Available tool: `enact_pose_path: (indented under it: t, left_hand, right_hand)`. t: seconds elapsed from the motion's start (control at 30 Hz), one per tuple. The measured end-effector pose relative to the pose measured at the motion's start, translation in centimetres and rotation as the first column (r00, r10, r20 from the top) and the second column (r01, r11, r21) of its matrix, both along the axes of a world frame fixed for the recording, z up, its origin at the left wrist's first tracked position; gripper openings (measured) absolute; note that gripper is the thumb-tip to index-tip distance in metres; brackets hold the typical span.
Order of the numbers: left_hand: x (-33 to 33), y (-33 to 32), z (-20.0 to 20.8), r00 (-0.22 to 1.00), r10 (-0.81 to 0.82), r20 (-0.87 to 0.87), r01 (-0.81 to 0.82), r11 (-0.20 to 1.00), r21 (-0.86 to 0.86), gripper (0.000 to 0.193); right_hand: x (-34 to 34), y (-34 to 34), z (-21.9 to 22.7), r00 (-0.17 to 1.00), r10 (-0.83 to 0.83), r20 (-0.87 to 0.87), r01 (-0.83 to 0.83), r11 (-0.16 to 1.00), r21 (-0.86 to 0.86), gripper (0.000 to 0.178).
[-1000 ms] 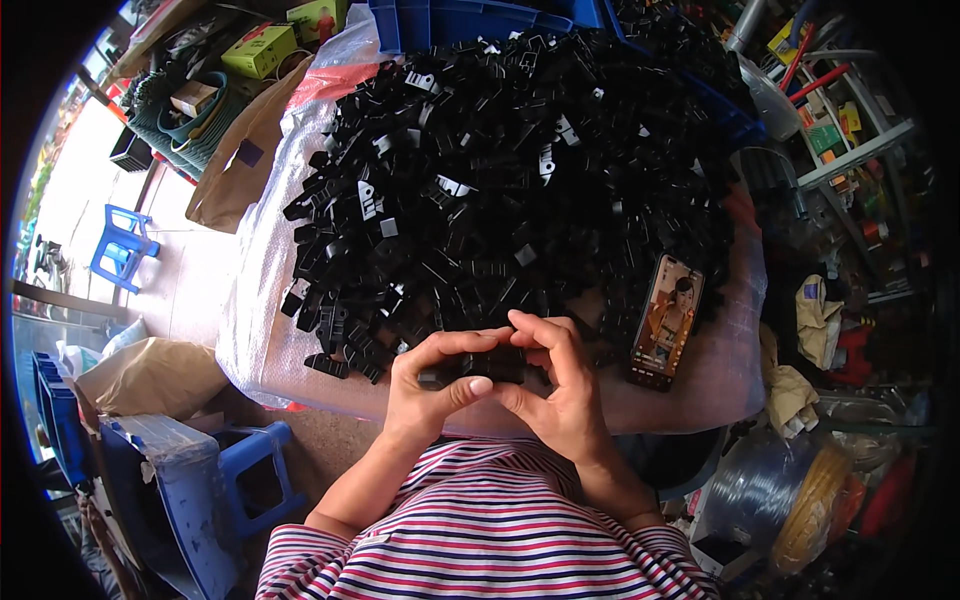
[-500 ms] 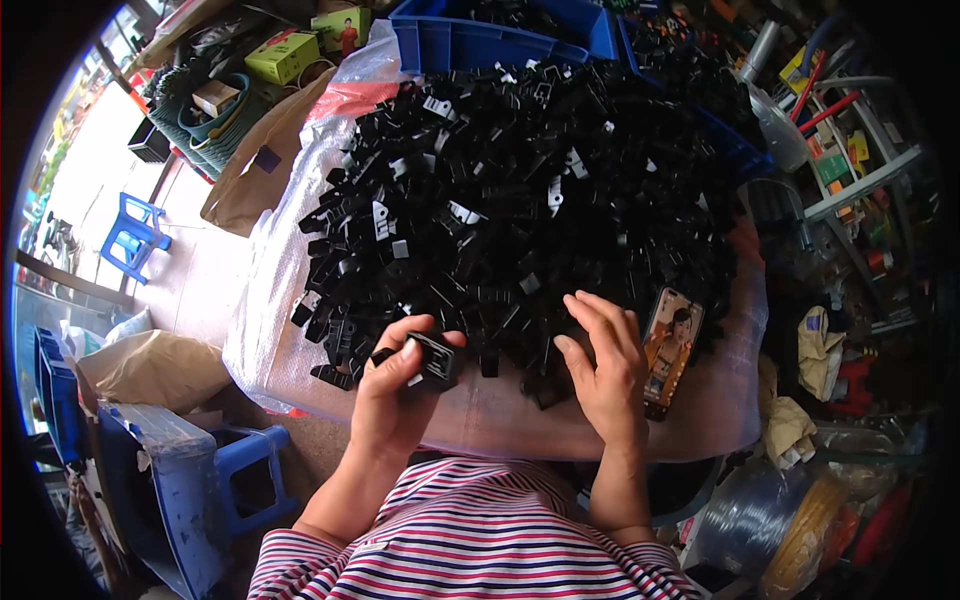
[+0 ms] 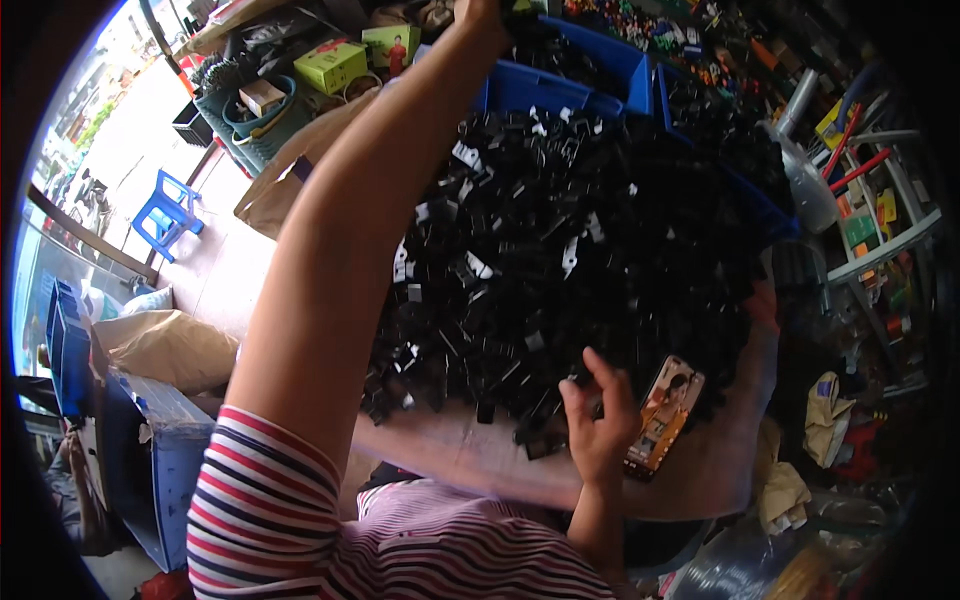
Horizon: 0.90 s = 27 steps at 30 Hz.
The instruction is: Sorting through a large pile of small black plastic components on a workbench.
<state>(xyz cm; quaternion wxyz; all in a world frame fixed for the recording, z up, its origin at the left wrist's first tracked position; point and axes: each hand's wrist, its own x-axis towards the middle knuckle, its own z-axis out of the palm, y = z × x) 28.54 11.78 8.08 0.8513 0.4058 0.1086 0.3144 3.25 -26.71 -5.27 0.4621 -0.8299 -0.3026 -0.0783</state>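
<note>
My left arm stretches across the left of the heap to the far side. Only part of my left hand (image 3: 481, 14) shows at the top edge, near a blue bin (image 3: 640, 85); its fingers are out of sight, so its grip is hidden. My right hand (image 3: 608, 420) is at the near edge of a large heap of black plastic parts (image 3: 520, 270). Its thumb and forefinger curl round a small black plastic part (image 3: 579, 377), hard to make out against the heap. Beside that hand lies a phone (image 3: 668, 412) with a lit screen.
A pale plastic sheet (image 3: 450, 440) lies under the heap. Another blue bin (image 3: 775, 215) with black parts borders its right side. On the left are a blue stool (image 3: 165, 215), a brown paper sack (image 3: 170, 350) and a large blue container (image 3: 180, 480). A metal rack (image 3: 885, 250) stands right.
My left hand has gone from the near edge, where it held a black plastic part, to the far top. My right hand's spread fingers have curled in. The view has shifted.
</note>
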Motion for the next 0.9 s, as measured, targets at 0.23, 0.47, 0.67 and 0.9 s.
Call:
enact_pose_path:
  t: [0.23,0.47,0.67,0.9]
  left_hand:
    - [0.4,4.0,5.8,0.812,-0.582,0.041,0.536,0.717,-0.446,0.033]
    - [-11.5,-5.6,-1.4,0.892,-0.425,0.154,0.421,0.905,0.065,0.031]
    - [-33.5,-19.1,-8.3,0.847,-0.482,-0.225,0.413,0.332,0.848,0.065]
    - [-39.3,-22.3,-15.6,0.928,-0.236,-0.289,0.328,0.885,0.33,0.045]
  right_hand:
    - [1.1,-1.3,-1.3,0.98,-0.008,-0.199,0.093,0.9,0.426,0.036]
    - [-0.1,-1.3,-1.6,0.99,0.023,-0.141,0.039,0.907,0.419,0.039]
    - [-5.6,-0.2,0.2,0.667,0.604,-0.436,0.053,0.545,0.837,0.041]
    - [-4.4,0.2,0.5,0.799,0.472,-0.372,-0.353,0.87,0.345,0.033]
